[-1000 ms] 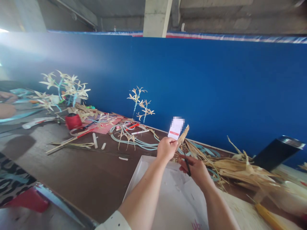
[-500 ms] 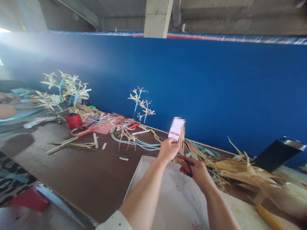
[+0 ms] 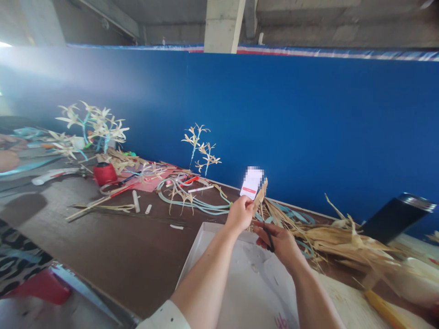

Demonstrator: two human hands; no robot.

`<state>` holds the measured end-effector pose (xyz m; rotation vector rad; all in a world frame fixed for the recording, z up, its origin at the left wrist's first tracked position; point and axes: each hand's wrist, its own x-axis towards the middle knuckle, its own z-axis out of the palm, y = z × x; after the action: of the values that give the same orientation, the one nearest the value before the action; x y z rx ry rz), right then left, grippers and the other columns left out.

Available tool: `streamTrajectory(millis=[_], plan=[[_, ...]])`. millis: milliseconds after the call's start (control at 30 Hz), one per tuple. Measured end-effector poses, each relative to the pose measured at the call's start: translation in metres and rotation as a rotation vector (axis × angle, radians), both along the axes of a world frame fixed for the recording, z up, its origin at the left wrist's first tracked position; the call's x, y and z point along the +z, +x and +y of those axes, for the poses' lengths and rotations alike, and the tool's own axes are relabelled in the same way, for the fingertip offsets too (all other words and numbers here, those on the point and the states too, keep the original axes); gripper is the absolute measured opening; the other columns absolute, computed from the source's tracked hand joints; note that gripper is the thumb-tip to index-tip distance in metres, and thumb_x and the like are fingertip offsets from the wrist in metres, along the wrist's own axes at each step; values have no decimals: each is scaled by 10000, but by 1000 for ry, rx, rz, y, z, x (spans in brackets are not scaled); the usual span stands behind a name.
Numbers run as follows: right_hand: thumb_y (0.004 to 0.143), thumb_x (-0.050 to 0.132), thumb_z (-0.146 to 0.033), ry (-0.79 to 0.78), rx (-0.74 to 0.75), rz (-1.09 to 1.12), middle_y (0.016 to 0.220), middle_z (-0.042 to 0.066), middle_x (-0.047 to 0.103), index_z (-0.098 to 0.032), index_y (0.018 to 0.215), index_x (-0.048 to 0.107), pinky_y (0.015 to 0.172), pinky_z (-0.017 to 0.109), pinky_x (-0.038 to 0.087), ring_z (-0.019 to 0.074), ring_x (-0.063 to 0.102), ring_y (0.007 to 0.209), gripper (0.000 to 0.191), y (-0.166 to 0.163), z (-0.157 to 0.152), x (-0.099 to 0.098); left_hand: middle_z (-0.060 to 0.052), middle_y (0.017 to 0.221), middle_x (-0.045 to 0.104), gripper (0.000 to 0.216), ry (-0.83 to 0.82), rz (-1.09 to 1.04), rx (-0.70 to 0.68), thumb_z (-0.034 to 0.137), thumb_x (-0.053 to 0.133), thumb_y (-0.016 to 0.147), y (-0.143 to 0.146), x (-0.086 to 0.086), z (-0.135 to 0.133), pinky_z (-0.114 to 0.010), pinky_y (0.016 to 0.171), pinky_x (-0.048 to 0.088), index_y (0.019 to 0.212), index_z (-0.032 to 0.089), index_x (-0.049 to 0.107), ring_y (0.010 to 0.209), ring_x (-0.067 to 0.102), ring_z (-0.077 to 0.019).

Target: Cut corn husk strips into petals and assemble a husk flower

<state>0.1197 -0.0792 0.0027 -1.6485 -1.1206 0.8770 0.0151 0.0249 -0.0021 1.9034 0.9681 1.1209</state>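
Observation:
My left hand [image 3: 240, 213] is closed in a pinch, holding up a white card with a red stripe [image 3: 250, 184] together with a strip of dry husk [image 3: 259, 198]. Just to its right my right hand [image 3: 281, 242] is closed around black scissors [image 3: 268, 236], whose blades reach up to the husk strip. Both hands hover above a white shallow box [image 3: 206, 249] on the brown table.
A pile of dry husks [image 3: 339, 244] lies to the right, with a black cylinder [image 3: 394, 219] behind it. Husk flowers [image 3: 202, 151] and a larger bunch [image 3: 92, 125] stand along the blue wall. A red spool [image 3: 104, 173], pale green strips [image 3: 192, 201] and scraps litter the left side.
The husk strip has tilted slightly in my left hand, upright half a second ago and leaning right now. Both hands stay almost in place.

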Motion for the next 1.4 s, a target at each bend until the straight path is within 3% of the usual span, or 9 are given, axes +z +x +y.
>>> streamTrajectory(millis=[200, 600, 1400], plan=[[663, 682, -479, -4, 2, 11, 541, 25, 602, -97, 1081, 647, 456, 223, 372, 105, 480, 476, 567, 2, 1, -1, -9, 845, 650, 111, 72, 86, 30, 235, 423, 852, -3, 1, -4, -227, 672, 414, 863, 215, 532, 779, 594, -141], [625, 724, -402, -3, -46, 18, 519, 17, 598, -83, 1049, 647, 460, 216, 389, 99, 478, 459, 537, 2, 2, -4, -50, 795, 607, 145, 390, 276, 121, 194, 359, 869, -5, 6, -7, -273, 646, 387, 852, 195, 503, 734, 551, -181], [646, 696, -470, 7, -67, -4, 479, 20, 581, -80, 973, 686, 433, 230, 381, 105, 471, 424, 509, 1, 0, 1, -71, 807, 601, 131, 367, 414, 102, 189, 376, 869, -11, 15, -11, -278, 665, 392, 873, 170, 506, 735, 552, -190]])
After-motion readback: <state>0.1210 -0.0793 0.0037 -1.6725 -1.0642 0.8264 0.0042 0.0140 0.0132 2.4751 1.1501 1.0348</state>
